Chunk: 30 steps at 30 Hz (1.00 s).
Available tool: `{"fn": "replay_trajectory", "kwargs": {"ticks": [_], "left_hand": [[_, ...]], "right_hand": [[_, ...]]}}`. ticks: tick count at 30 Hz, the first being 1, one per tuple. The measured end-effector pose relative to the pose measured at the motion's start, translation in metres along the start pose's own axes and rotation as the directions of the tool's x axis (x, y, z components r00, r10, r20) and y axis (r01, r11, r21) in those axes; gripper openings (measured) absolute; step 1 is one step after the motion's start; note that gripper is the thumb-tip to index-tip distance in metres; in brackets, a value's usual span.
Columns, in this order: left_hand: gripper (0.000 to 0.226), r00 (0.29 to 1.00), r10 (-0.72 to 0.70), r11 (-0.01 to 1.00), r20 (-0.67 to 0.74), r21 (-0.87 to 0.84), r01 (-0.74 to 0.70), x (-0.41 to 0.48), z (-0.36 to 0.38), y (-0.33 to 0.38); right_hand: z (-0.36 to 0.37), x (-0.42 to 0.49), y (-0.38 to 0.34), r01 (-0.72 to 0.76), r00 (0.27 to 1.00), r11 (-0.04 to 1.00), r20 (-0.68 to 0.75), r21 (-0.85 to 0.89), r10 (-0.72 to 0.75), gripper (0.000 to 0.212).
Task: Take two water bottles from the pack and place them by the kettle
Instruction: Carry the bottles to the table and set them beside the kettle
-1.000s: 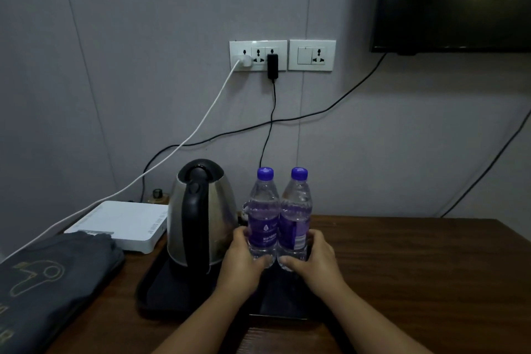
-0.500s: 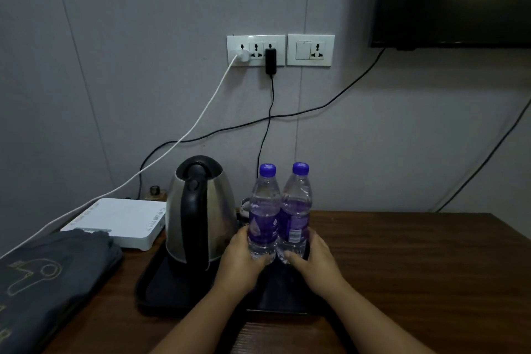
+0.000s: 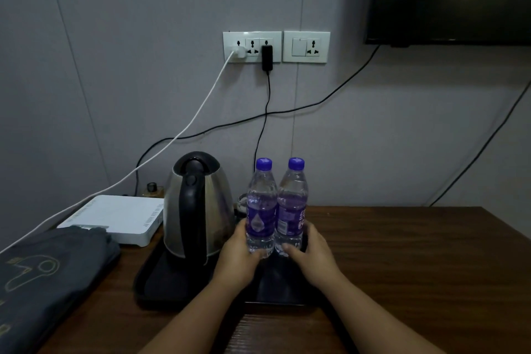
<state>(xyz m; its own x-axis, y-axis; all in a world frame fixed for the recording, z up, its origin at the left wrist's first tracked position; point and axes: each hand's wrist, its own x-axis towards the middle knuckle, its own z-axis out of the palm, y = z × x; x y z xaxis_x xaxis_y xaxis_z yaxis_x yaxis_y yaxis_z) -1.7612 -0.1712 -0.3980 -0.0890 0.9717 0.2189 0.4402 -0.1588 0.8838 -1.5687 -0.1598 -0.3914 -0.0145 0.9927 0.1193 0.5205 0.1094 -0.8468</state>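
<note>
While each hand grips one, two bottles [image 3: 275, 207], one kettle [image 3: 198, 204]

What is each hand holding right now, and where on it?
The left hand grips the left bottle around its lower body, below the purple label. The right hand grips the right bottle the same way. Both bottles stand upright beside the kettle.

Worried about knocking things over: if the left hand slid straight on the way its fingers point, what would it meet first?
The left hand already touches the left bottle; beyond, probably a glass object behind it, then the wall. Depth is unclear.
</note>
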Motion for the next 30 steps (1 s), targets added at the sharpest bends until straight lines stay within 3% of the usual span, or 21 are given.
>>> {"fn": "replay_trajectory", "kwargs": {"ticks": [3,7,11,17,21,26,30], "left_hand": [[0.066,0.999,-0.006,1.000,-0.042,0.006,0.006,0.001,0.001,0.000],[0.061,0.999,0.025,0.999,-0.041,0.035,-0.023,0.000,0.001,0.006],[0.064,0.999,0.022,0.996,0.032,-0.088,-0.019,-0.002,-0.001,0.008],[0.063,0.997,0.008,0.998,-0.078,0.069,-0.002,-0.003,0.000,0.009],[0.061,0.985,0.021,0.988,-0.170,0.156,0.006,-0.005,0.002,0.016],[0.073,0.992,-0.010,0.988,-0.125,0.153,0.029,-0.006,0.000,0.014],[0.068,0.995,0.000,0.978,-0.104,0.208,0.022,-0.007,0.000,0.013]], "right_hand": [[0.002,0.003,0.000,-0.003,1.000,0.999,-0.025,-0.042,0.002,0.081],[0.001,0.003,0.003,0.036,0.999,0.998,0.000,-0.050,-0.036,0.067],[0.001,0.002,0.005,0.056,0.998,0.998,0.018,-0.005,-0.055,0.055],[0.003,0.005,0.012,0.021,1.000,1.000,-0.009,-0.010,-0.021,0.071],[0.005,0.007,0.014,0.025,0.999,1.000,-0.024,0.001,-0.025,0.068],[0.005,0.008,0.015,0.018,0.999,0.999,-0.027,0.035,-0.017,0.070],[0.007,0.009,0.019,0.020,0.999,0.999,-0.031,0.040,-0.019,0.074]]}}
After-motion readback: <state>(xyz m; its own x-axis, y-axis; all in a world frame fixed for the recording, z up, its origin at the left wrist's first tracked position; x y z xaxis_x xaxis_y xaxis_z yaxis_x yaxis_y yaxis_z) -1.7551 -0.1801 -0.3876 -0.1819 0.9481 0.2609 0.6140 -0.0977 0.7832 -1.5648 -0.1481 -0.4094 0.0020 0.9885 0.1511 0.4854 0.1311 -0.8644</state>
